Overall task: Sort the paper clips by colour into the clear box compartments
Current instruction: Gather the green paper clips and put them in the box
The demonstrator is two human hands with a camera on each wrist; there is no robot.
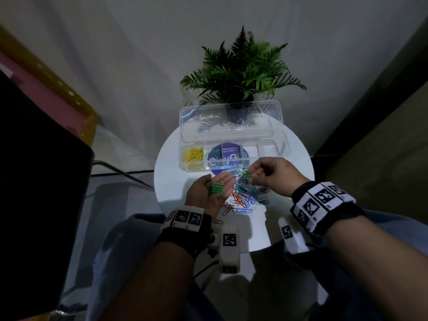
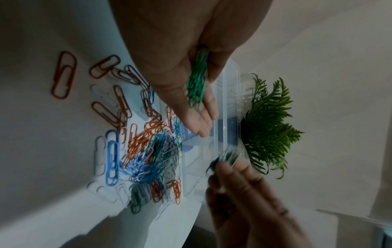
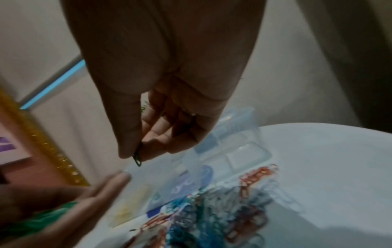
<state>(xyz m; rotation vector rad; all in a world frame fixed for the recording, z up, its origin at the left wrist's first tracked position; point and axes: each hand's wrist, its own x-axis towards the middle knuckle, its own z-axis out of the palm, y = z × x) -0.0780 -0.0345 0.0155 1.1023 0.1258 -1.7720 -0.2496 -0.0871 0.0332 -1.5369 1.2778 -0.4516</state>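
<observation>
The left hand (image 1: 209, 192) is nearest, palm up with relaxed fingers, carrying a small heap of green paper clips (image 1: 215, 188). To its right, the right hand (image 1: 266, 173) pinches one green clip (image 3: 137, 156) between thumb and finger. Below them, the mixed clip pile (image 1: 245, 195) lies on the white round table (image 1: 296, 158). Farther away, the clear box (image 1: 264, 147) stands open, with yellow clips (image 1: 194, 154) in its left compartment.

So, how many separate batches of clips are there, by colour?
Green: 2, the green heap on the left hand, the green clips pinched by the right hand.
Yellow: 1, the yellow clips in the clear box's end compartment.
Mixed: 1, the mixed pile on the table.
Total: 4.
</observation>
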